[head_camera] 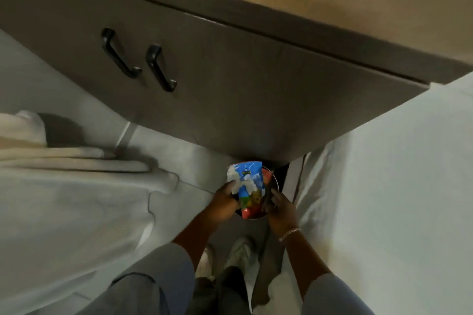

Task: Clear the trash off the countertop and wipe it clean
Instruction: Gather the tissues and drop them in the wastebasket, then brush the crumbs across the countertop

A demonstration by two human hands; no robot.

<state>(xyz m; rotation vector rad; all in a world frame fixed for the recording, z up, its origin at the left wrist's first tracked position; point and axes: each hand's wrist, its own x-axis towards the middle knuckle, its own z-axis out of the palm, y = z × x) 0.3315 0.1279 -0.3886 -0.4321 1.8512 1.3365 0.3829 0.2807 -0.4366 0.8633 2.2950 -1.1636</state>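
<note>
Both hands reach down to a small round bin (266, 215) on the floor, tucked at the foot of the grey cabinet (230, 89) under the tan countertop (358, 2). The left hand (224, 203) pinches a crumpled blue-and-white snack wrapper (247, 180) at its lower edge, holding it over the bin's mouth. The right hand (280, 208) curls around the bin's rim; how firmly it grips cannot be told, since the fingers blur into shadow. Red and yellow wrappers (252, 203) seem to fill the bin already, mostly hidden. White sheets (384, 199) flank both sides. Shoes (239, 253) show below.
</note>
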